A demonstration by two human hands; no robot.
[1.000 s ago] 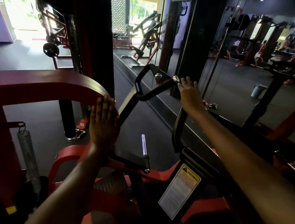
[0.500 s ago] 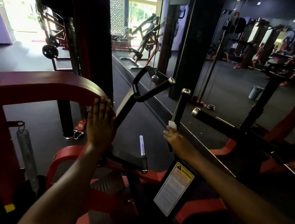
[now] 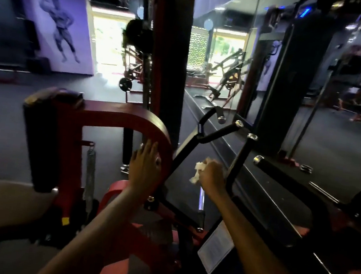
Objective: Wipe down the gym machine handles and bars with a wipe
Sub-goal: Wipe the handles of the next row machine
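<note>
Two bare forearms reached forward over a red and black gym machine. Left hand [image 3: 144, 168], fingers straight and together, pressed flat on the curved red frame [image 3: 154, 122]. Right hand [image 3: 212, 176], fingers curled, gripped a crumpled white wipe [image 3: 198, 171] just beside the upright black handle [image 3: 240, 159], apparently not touching it. Wiping well likely meant wrapping the wipe around that handle and sliding along its length. Beyond stood an angled black bar [image 3: 219, 131] and a mirror wall [image 3: 337, 98].
</note>
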